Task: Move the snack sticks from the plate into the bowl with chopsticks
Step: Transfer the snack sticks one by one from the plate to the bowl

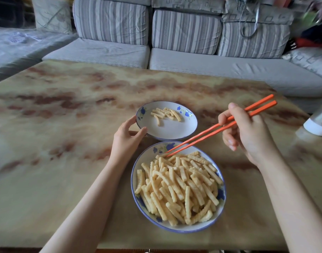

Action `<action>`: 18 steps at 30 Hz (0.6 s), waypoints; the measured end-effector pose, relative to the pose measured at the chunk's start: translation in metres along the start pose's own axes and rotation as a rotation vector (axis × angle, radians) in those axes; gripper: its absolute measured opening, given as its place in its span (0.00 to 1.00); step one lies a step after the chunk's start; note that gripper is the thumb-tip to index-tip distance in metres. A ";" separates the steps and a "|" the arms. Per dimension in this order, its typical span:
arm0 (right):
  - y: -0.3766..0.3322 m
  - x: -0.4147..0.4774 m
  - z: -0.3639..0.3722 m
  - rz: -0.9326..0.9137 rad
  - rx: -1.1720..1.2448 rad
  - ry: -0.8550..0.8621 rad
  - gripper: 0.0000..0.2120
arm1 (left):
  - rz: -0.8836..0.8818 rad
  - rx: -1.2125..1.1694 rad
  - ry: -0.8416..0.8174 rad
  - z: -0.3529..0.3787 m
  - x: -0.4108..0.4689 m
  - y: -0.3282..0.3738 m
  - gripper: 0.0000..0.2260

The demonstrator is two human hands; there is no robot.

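Head: two chopsticks [211, 132], one plate [147, 157], one bowl [172, 129]

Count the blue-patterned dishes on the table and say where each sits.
2. The plate, heaped with snack sticks, lies nearest; the bowl sits just beyond it, left hand gripping its rim.

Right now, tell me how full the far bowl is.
Nearly empty: the bowl holds only a few snack sticks; its white bottom mostly shows.
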State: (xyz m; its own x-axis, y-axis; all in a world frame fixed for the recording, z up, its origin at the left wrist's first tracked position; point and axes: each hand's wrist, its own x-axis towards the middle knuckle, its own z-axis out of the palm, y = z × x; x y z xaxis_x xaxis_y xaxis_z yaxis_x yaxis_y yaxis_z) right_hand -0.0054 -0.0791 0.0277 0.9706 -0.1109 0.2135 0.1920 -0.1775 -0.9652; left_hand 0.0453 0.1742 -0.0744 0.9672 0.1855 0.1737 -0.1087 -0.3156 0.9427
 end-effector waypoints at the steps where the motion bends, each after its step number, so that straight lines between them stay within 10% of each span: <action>1: 0.001 0.000 0.000 -0.001 0.007 0.018 0.22 | 0.001 0.002 0.000 0.000 0.000 0.000 0.21; 18: 0.019 0.037 0.047 -0.097 0.069 0.207 0.23 | -0.007 -0.010 -0.004 0.001 0.000 -0.003 0.22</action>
State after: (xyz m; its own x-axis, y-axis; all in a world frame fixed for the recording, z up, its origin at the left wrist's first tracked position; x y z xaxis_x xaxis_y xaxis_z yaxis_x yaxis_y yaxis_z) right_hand 0.0414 -0.0408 0.0107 0.8980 -0.2965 0.3250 0.2990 -0.1308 -0.9453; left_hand 0.0462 0.1739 -0.0771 0.9688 0.1844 0.1656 -0.1039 -0.3044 0.9468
